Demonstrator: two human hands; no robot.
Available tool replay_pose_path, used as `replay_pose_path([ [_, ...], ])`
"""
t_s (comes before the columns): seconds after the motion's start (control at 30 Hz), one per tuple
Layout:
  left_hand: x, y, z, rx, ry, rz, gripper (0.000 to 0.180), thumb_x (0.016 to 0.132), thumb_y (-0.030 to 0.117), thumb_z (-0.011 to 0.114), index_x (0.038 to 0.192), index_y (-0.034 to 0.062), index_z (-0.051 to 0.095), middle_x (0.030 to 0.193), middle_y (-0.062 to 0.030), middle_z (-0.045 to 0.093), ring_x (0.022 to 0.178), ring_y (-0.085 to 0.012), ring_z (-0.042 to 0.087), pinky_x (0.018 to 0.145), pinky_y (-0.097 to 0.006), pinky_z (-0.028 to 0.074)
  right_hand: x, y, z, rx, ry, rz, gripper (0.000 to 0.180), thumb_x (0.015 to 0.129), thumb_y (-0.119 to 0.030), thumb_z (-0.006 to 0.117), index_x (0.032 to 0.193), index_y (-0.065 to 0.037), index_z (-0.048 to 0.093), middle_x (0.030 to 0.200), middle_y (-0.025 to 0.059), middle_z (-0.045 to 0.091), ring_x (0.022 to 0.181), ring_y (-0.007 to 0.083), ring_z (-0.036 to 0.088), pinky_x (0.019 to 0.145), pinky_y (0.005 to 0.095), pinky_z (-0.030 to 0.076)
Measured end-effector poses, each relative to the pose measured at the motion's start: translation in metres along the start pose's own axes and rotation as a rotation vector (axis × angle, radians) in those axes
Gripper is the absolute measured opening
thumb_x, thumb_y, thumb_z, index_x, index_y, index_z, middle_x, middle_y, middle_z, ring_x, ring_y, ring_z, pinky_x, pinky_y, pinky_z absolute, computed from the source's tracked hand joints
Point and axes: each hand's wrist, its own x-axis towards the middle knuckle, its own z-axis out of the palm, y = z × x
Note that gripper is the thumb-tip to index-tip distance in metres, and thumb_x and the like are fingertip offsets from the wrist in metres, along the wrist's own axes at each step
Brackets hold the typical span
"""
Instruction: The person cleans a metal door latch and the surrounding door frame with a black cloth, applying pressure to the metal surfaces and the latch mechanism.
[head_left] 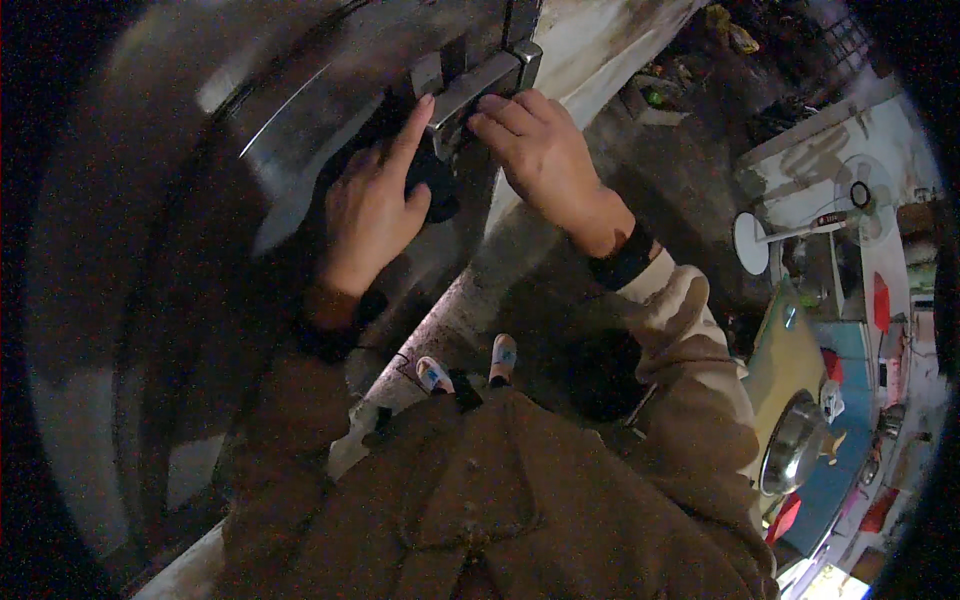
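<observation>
A pale metal bar (478,90), shaped like a door handle or latch, is mounted on a dark panel (290,120) in front of me. My left hand (375,210) is at its near left end, with the index finger stretched out to it and the thumb apart; the other fingers are partly folded in shadow. On the bar's right side, my right hand (548,165) has its fingers bent and closed against the edge. What lies under those fingertips is hidden. Dark bands circle both wrists.
A pale wall edge (590,75) runs beside the bar. To the right stand a white fan (862,197) and a yellowish tabletop (775,350), near a shiny metal basin (793,445). My shoes (504,352) are on the floor below. Clutter fills the far right in dim light.
</observation>
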Motion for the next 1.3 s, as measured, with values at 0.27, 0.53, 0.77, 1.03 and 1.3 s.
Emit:
replay_pose_path([
  [0.27,0.002,0.001,-0.003,0.019,-0.024,0.006,0.082,0.069,0.012,0.062,0.138,0.0293,0.021,0.096,-0.0202,0.057,0.086,-0.0390,0.056,0.070,-0.047,0.047,0.005,0.014,0.000,0.032,-0.033,-0.211,0.026,0.067,-0.011,0.055,0.092,-0.008,0.061,0.102,0.0038,0.057,0.090,0.0214,0.052,0.072,0.0330,0.045],
  [0.53,0.003,0.008,-0.012,0.035,-0.139,-0.110,0.083,0.069,0.005,0.063,0.139,0.0250,0.022,0.121,-0.0222,0.049,0.104,-0.0416,0.050,0.087,-0.044,0.043,-0.007,0.002,-0.001,0.062,-0.198,-0.327,0.026,0.065,-0.013,0.055,0.090,-0.010,0.062,0.101,0.0023,0.057,0.086,0.0209,0.051,0.070,0.0341,0.045],
  [0.77,-0.002,0.003,-0.003,0.059,-0.038,-0.048,0.083,0.068,0.008,0.063,0.138,0.0268,0.022,0.108,-0.0192,0.054,0.094,-0.0384,0.054,0.078,-0.045,0.045,-0.074,-0.017,0.012,0.568,0.072,0.500,0.027,0.068,0.004,0.059,0.093,-0.006,0.058,0.088,0.0044,0.060,0.081,0.0179,0.056,0.072,0.0295,0.046],
  [1.03,-0.003,0.006,-0.002,0.027,0.003,0.019,0.082,0.069,0.009,0.062,0.138,0.0269,0.023,0.113,-0.0164,0.055,0.096,-0.0391,0.054,0.078,-0.045,0.045,-0.019,-0.016,0.057,1.295,0.581,1.171,0.017,0.083,-0.011,0.059,0.097,-0.002,0.058,0.086,0.0038,0.061,0.077,0.0121,0.054,0.071,0.0240,0.044],
  [1.3,0.007,-0.002,-0.006,-0.015,-0.075,0.002,0.084,0.068,0.006,0.063,0.138,0.0248,0.022,0.123,-0.0187,0.049,0.104,-0.0402,0.050,0.085,-0.042,0.043,-0.036,-0.048,0.082,1.463,0.417,1.235,0.015,0.083,-0.013,0.060,0.090,0.000,0.063,0.085,0.0042,0.064,0.079,0.0140,0.056,0.075,0.0271,0.045],
])
